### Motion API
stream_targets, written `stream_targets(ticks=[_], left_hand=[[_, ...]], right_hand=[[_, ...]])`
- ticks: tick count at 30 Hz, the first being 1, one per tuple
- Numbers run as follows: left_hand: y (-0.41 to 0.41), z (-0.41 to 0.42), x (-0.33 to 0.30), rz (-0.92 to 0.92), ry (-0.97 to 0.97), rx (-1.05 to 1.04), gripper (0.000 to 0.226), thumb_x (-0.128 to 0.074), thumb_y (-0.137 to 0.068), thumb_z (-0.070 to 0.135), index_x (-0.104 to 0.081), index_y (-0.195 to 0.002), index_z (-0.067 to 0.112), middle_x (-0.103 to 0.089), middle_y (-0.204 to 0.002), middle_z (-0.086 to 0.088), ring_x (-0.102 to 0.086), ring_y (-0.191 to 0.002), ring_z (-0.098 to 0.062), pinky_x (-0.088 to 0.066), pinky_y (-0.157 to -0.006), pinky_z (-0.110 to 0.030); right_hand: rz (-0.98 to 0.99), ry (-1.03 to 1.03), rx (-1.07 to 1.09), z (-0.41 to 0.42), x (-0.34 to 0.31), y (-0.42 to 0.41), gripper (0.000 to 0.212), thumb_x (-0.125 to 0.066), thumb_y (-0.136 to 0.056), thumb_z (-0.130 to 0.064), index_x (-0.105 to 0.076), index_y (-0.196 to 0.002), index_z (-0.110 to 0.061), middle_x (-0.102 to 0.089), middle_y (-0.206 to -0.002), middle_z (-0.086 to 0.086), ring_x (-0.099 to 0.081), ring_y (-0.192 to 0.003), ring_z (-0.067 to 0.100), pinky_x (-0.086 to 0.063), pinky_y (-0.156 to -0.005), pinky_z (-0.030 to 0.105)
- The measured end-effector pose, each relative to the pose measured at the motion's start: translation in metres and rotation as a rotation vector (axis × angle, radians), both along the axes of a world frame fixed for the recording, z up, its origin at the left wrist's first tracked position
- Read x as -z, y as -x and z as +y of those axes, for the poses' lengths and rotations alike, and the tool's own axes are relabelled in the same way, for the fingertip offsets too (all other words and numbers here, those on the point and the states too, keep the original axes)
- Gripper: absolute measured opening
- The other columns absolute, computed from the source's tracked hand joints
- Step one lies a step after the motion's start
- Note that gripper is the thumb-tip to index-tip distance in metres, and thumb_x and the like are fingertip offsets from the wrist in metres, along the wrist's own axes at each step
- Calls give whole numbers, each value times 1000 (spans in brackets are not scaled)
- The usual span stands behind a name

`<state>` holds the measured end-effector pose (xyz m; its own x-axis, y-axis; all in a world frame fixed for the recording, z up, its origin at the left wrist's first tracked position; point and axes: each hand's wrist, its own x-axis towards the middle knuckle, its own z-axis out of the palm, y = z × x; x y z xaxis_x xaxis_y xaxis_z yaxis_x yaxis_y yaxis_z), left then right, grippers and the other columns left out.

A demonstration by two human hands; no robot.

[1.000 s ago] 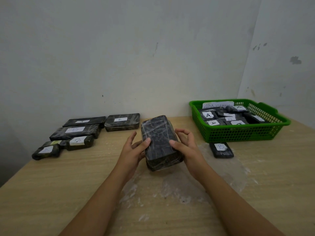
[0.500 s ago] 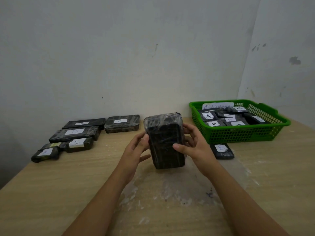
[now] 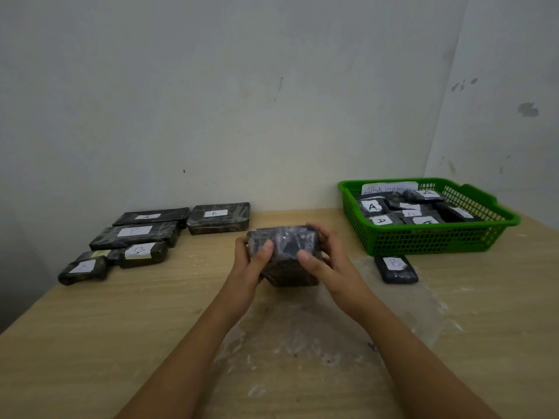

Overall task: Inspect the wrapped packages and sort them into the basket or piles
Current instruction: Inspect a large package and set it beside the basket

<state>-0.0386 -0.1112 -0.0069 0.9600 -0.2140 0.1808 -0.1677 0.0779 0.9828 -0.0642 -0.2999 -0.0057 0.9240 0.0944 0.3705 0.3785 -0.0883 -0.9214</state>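
Glossy film-wrapped package (image 3: 282,255), woodgrain table (image 3: 121,328)

Piles (image 3: 142,237) left, basket (image 3: 435,240) right, on table (image 3: 90,343).

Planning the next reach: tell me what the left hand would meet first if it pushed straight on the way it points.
The left hand points up and away toward the wall. Past the wrapped package it grips, the way looks free across the table; depth is uncertain.

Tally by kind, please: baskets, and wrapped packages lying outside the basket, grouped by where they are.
basket: 1
held package: 1
package by the basket: 1
left-pile packages: 6, one partly hidden
Total: 9 (8 packages, 1 basket)
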Motion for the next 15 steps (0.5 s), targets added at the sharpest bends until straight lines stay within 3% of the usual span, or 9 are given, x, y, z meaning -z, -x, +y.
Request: stream_targets(ticks=[3,6,9,15], left_hand=[[5,-4,3,-64,-105,34,49,-65,-91,62,-41,-124,36,-59,-129,4,-62,-117,-2,-52,-96,-27],[10,-8,1,-84,-142,20,45,-56,-88,53,-37,-123,32,-59,-123,2,-64,-102,8,-50,-85,-14],[15,-10,-2,-93,-178,-17,51,-52,-87,55,-33,-127,30,-59,-119,5,-63,-92,15,-46,-74,-5],[17,-9,-5,-99,-188,-15,43,-52,-89,53,-35,-121,31,-59,-119,4,-64,-92,12,-46,-73,-5]], right_hand=[[48,-56,28,7,1,3,44,-65,-92,-53,-48,-126,-31,-59,-123,-7,-64,-103,-7,-52,-85,19],[56,-91,37,9,1,2,40,-65,-89,-45,-48,-115,-19,-61,-108,-2,-64,-90,-9,-51,-78,17],[74,-88,17,10,4,1,44,-67,-90,-52,-47,-112,-19,-63,-106,-2,-65,-95,0,-53,-82,23],[67,-1,28,8,8,2,39,-49,-92,-59,-44,-112,-25,-61,-112,-1,-61,-103,3,-49,-85,17]])
